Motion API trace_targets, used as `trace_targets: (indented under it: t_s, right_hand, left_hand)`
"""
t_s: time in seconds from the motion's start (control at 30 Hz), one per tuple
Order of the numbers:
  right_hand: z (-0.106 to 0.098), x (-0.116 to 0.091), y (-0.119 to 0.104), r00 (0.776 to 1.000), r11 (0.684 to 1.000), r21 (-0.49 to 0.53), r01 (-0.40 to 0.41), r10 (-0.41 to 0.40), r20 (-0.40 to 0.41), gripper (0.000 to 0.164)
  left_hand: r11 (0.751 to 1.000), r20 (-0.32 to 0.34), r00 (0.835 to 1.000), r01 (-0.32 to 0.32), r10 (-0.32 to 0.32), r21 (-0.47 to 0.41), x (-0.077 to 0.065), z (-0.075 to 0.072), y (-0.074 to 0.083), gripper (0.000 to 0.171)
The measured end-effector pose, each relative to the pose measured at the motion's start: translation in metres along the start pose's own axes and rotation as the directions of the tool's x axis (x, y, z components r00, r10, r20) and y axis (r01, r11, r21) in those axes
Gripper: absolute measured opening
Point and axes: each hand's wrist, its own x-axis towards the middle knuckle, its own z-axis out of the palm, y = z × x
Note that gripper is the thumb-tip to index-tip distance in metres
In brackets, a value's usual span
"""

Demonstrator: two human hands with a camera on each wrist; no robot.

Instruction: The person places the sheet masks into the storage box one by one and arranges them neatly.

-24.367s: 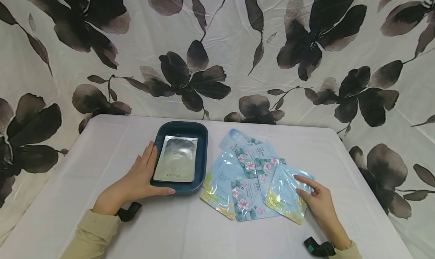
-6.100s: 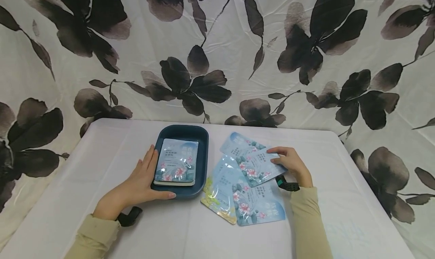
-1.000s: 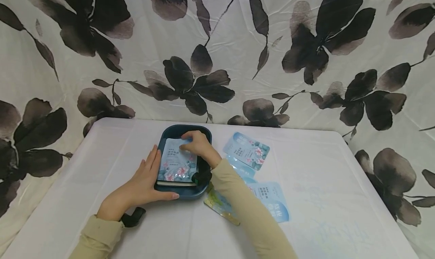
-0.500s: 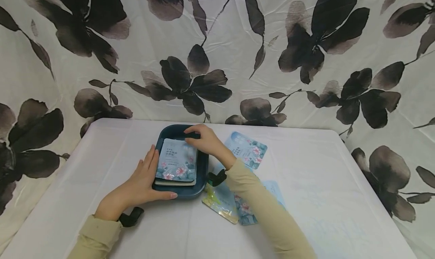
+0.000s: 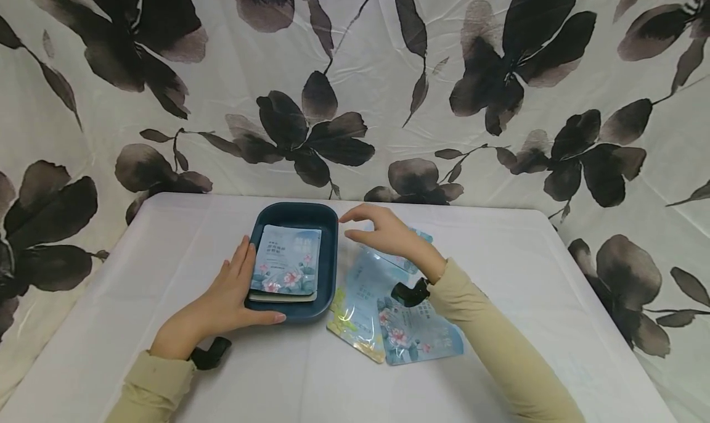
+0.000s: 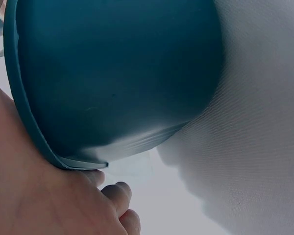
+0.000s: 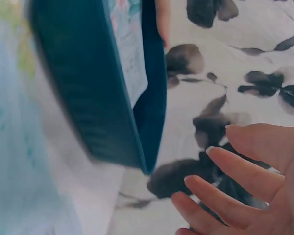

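Note:
A dark blue tray [image 5: 328, 281] stands on the table, holding a small stack of face mask packets. The uppermost packet [image 5: 287, 256] is light blue with pink flowers; a pale edge shows beneath it. My left hand [image 5: 216, 306] rests along the tray's left side, fingers straight and thumb at the near edge. The left wrist view shows the tray wall [image 6: 117, 73] close against that hand. Just right of the tray, my right hand [image 5: 391, 233] hovers with spread fingers and nothing in them, partly covering the far loose packet [image 5: 423, 235].
Right of the tray lie a blue packet with a yellow-green corner [image 5: 355, 315] and a flowered blue packet [image 5: 421, 343], overlapping. White cloth covers the table [image 5: 266, 373]. A floral curtain [image 5: 222, 59] hangs behind its far edge.
Over the longer span, the silver packet in the tray became covered by blue ones, and the loose pile shrank. Within the last second, my right hand left the stack and moved right. My left hand stayed.

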Motion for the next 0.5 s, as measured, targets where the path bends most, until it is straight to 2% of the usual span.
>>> trace_targets:
  t_s: [0.3,0.5]
  right_hand:
    - [-0.04,-0.047,0.007,0.999,0.999,-0.018,0.029,-0.03,-0.024,0.033]
    - [-0.06,-0.077,0.017,0.998,1.0,-0.017,-0.025,0.024,-0.064,0.031]
  left_hand:
    - [1.0,-0.003,1.0,-0.002,0.002,-0.003,0.0,0.0,0.0,0.142]
    - [1.0,-0.008,1.0,0.001,-0.001,0.002,0.0,-0.001,0.0,0.143]
